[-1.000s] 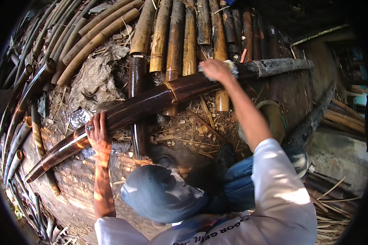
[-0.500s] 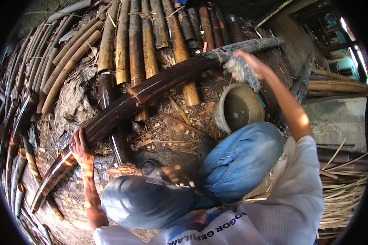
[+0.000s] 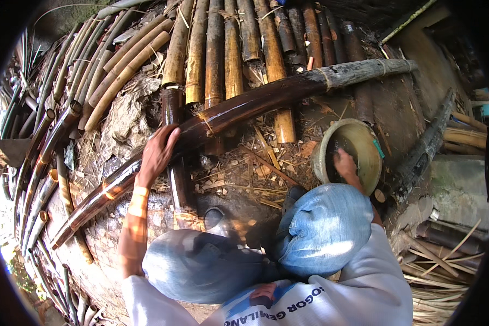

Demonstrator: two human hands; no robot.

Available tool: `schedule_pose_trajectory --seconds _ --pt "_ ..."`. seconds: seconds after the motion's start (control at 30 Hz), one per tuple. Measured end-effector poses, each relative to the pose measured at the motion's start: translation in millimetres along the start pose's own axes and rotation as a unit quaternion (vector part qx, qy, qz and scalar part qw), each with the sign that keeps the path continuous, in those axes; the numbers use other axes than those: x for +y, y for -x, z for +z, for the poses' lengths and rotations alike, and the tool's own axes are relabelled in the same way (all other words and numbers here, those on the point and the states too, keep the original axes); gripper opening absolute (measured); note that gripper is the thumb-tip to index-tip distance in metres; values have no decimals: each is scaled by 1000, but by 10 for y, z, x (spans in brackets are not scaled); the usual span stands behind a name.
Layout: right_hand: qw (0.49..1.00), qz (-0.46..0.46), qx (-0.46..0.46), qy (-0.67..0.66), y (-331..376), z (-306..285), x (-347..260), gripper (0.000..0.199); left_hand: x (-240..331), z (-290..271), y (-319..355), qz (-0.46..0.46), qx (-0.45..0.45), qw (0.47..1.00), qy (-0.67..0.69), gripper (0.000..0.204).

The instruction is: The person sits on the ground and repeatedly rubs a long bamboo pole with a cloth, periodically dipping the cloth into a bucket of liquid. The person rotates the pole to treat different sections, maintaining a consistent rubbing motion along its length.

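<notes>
A long, dark, wet bamboo pole (image 3: 255, 111) lies slantwise in front of me, with a pale grey, dull stretch at its upper right end. It rests across other bamboo pieces. My left hand (image 3: 156, 155) is closed over its left half, beside the dark bamboo piece crossing under it. My right hand (image 3: 345, 164) reaches down into a round, dirty bucket (image 3: 323, 144) right of my knees. Its fingers look curled, partly sunk in the dark inside. What they hold is hidden there; no rag shows.
Several bamboo poles (image 3: 195, 60) lie side by side at the back, and more curved ones (image 3: 100, 70) are stacked at left. A grey log (image 3: 424, 146) leans right of the bucket. Split strips (image 3: 440, 296) pile up at lower right. Chips litter the ground.
My right hand, with a grey rag, has left the pole's upper right end and gone down into the bucket. My left hand has shifted rightward along the pole. The view has turned somewhat.
</notes>
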State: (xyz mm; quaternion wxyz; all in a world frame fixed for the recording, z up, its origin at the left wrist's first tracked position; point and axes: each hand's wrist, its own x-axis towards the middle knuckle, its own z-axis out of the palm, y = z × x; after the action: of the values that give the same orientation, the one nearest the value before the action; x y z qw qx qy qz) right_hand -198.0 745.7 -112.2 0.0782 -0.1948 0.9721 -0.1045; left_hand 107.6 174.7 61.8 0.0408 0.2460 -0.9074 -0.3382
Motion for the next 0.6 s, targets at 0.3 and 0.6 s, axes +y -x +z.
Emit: schedule_pose_trajectory --seconds 0.3,0.6 --pt "561 36 -53 -825 -830 -1628 -1819 36 254 504 -1292 -166 -237 925 245 103" --pt "900 -417 120 -46 -880 -136 -3987 49 276 168 -900 -119 -182 939 267 105"
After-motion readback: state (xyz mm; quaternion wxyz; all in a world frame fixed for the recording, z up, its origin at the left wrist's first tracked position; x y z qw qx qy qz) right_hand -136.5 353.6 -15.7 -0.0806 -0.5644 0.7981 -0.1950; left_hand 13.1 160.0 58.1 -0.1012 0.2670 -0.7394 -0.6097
